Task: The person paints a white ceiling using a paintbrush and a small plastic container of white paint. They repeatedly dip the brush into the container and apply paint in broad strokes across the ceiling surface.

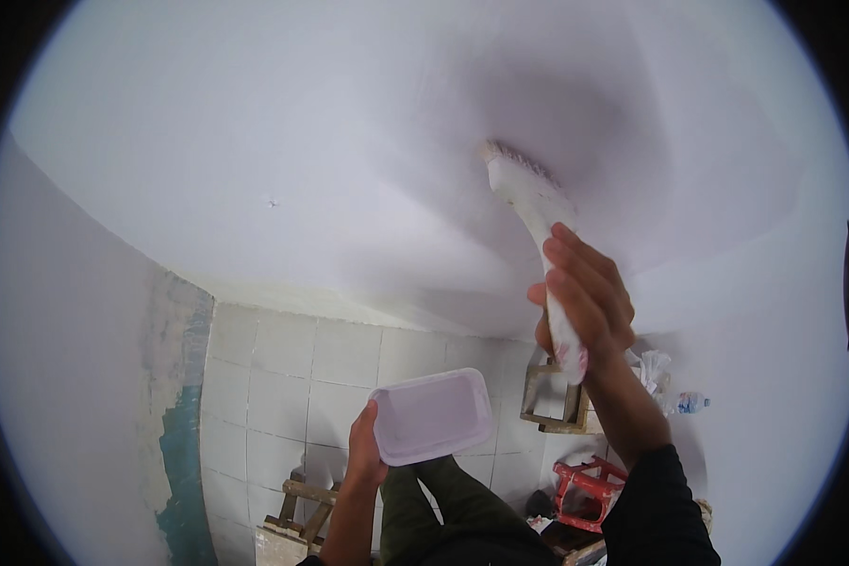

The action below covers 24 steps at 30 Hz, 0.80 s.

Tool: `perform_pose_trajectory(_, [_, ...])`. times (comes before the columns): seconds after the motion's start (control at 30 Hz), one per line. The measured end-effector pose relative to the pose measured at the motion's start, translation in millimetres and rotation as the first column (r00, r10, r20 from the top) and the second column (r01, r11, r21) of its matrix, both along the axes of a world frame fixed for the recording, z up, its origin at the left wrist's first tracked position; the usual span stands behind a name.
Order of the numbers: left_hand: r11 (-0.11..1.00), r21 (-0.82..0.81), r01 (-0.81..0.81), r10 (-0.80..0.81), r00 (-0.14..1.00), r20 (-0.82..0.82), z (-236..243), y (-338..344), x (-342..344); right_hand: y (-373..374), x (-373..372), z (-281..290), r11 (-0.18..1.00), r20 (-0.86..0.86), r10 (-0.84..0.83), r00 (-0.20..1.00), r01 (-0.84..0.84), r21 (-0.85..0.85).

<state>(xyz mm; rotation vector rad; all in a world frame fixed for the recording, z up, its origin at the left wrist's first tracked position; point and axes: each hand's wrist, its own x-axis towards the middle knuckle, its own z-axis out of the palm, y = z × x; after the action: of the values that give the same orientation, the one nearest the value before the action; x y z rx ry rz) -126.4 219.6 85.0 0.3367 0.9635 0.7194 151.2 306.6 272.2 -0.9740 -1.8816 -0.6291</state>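
My right hand (587, 292) is closed round the white handle of a paintbrush (530, 193), raised in front of me. The wide bristles of the brush are against or close to the pale lilac wall (349, 160); contact is hard to tell. Pink smears mark the handle's lower end. Lower down, my left hand (366, 443) grips the left edge of a shallow rectangular tub (434, 415), its thumb on the rim. Pale lilac paint appears to lie inside, level in the tub. Most of the left fingers are hidden beneath it.
White square tiles (278, 377) cover the floor. A wooden stand (297, 519) is at lower left, another wooden frame (528, 396) at right. Beside my right arm are a red stool (585, 491) and a clear plastic bottle (692, 403). Teal paint (181, 472) shows on the left wall.
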Motion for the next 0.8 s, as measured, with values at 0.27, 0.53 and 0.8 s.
perform_pose_trajectory(0.27, [1.000, -0.024, -0.006, 0.005, 0.999, -0.031, 0.7, -0.8, 2.9, -6.3, -2.2, -78.8, 0.996, 0.136, 0.051, 0.989, -0.040, -0.085])
perform_pose_trajectory(0.53, [0.998, -0.048, -0.028, 0.025, 0.998, -0.058, -5.3, -6.1, 0.2, -2.4, -12.1, -121.7, 0.967, -0.011, 0.038, 0.999, -0.039, -0.253])
perform_pose_trajectory(0.8, [0.999, -0.035, -0.008, 0.007, 0.999, -0.044, -4.4, -3.3, 2.3, 10.3, -5.2, -84.4, 0.945, -0.132, -0.015, 0.991, -0.029, -0.325])
